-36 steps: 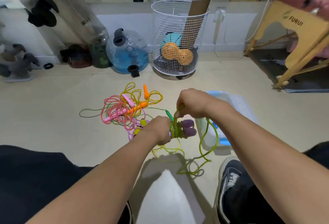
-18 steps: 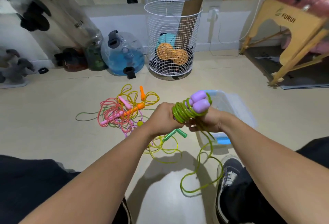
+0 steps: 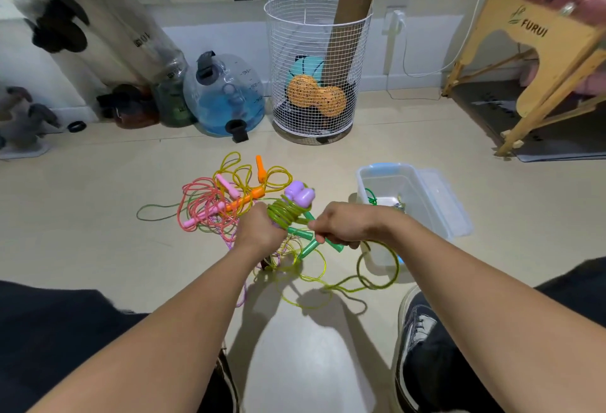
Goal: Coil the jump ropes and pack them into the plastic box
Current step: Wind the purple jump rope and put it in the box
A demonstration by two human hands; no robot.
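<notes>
I am seeing the right hand [image 3: 344, 224] having swung from under the bundle out to its right, now pinching the green cord [image 3: 380, 268] trailing to the floor. The left hand [image 3: 259, 232] is still gripping the purple handles [image 3: 298, 194], tilted, cord coils wrapped round them. Beyond, the jump-rope pile [image 3: 226, 196] is lying beside the plastic box [image 3: 406, 196].

Half-coiled green rope [image 3: 286, 212] between hands

2 hands [image 3: 259, 232]; 1 plastic box [image 3: 436, 202]; 1 wire basket [image 3: 314, 51]; 2 purple handles [image 3: 300, 194]; 2 orange handles [image 3: 244, 202].
</notes>
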